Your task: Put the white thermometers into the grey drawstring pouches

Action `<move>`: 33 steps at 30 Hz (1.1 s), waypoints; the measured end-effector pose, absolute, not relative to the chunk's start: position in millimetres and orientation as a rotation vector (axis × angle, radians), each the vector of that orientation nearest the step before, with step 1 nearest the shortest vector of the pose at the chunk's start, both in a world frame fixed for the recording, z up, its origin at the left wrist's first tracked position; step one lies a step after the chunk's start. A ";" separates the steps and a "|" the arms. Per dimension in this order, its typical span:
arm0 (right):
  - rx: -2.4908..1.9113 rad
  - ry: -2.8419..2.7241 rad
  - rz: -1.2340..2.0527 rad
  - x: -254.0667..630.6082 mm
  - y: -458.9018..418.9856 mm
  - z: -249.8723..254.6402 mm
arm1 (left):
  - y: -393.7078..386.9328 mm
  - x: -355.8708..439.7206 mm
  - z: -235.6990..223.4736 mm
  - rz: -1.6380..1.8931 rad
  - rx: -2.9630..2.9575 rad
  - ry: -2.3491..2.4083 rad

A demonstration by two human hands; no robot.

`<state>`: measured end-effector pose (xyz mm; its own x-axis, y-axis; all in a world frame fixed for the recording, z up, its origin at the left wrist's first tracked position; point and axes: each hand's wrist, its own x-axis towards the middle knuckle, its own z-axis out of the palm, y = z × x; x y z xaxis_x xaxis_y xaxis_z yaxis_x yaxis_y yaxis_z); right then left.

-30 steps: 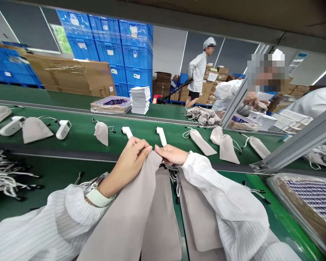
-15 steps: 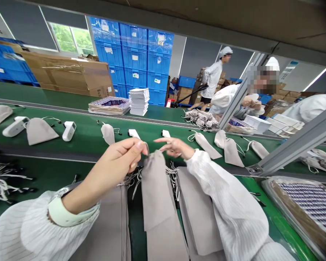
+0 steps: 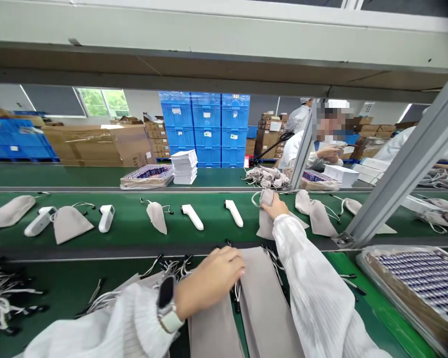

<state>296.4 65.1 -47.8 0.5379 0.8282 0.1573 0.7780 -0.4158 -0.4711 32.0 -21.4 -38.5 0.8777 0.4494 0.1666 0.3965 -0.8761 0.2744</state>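
On the conveyor belt, my right hand is closed around the neck of a grey drawstring pouch, its white cord looping out to the left. My left hand is bent over the near bench, fingers together and curled down at the edge of a stack of grey pouches. What its fingertips hold, if anything, is hidden. Another stack of flat pouches lies below that wrist. Just left of my right hand, two white handheld thermometers lie on the belt, with a small pouch beyond them.
A shelf beam crosses overhead and a slanted metal post stands at right. A wrapped tray of batteries sits at right. Bundled cords lie at left. Across the line are stacked booklets and a co-worker.
My right hand has moved forward and right onto the belt with a pouch. My left hand has dropped back to the stacks. The view has tilted and levelled.
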 end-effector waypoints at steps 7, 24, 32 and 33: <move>-2.165 -1.653 0.054 251.3 90.1 -82.3 | -21.4 61.9 -81.5 0.180 2.890 0.843; -0.750 -1.289 1.027 237.5 72.3 -21.5 | -4.4 42.2 -72.4 0.600 2.550 1.083; -0.665 -1.254 1.024 201.1 38.0 2.8 | -6.4 42.0 -65.1 0.663 2.541 1.021; -0.670 -1.247 1.044 196.5 39.6 -0.4 | -7.2 41.8 -64.3 0.680 2.535 1.013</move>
